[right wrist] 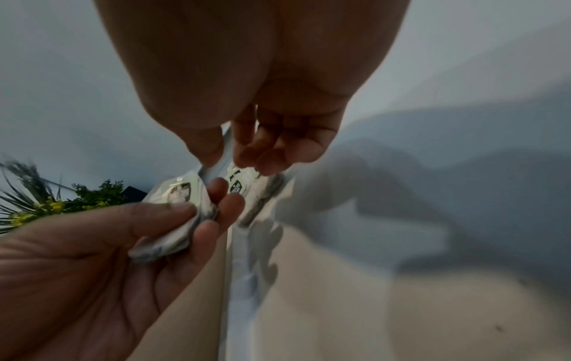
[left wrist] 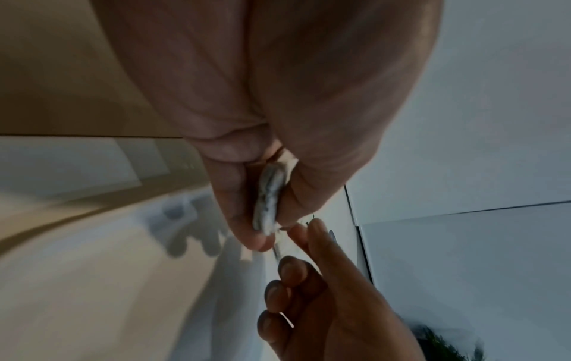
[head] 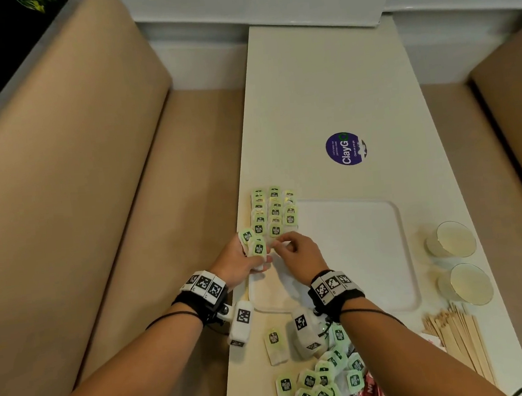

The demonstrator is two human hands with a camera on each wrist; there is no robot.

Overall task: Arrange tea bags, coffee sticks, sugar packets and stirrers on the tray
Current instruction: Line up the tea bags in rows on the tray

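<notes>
A white tray [head: 371, 283] lies on the table. Rows of green-tagged tea bags [head: 274, 211] overlap at its far left corner. My left hand [head: 255, 261] grips a small stack of tea bags [head: 259, 249] just short of those rows. Its thumb and fingers clamp the stack [left wrist: 269, 195] edge-on. My right hand [head: 278, 245] meets the stack from the right, fingers curled. Thumb and fingertips pinch the edge of one tea bag [right wrist: 237, 186]. Loose tea bags [head: 319, 379] are heaped near me, with red coffee sticks [head: 373, 391] beside them and wooden stirrers [head: 458, 335] to the right.
Two glasses [head: 451, 239] [head: 466, 284] stand right of the tray. A round purple sticker [head: 345, 148] is on the far tabletop. Tan bench seats [head: 112, 210] flank the narrow table. The table's left edge runs just beside my left hand.
</notes>
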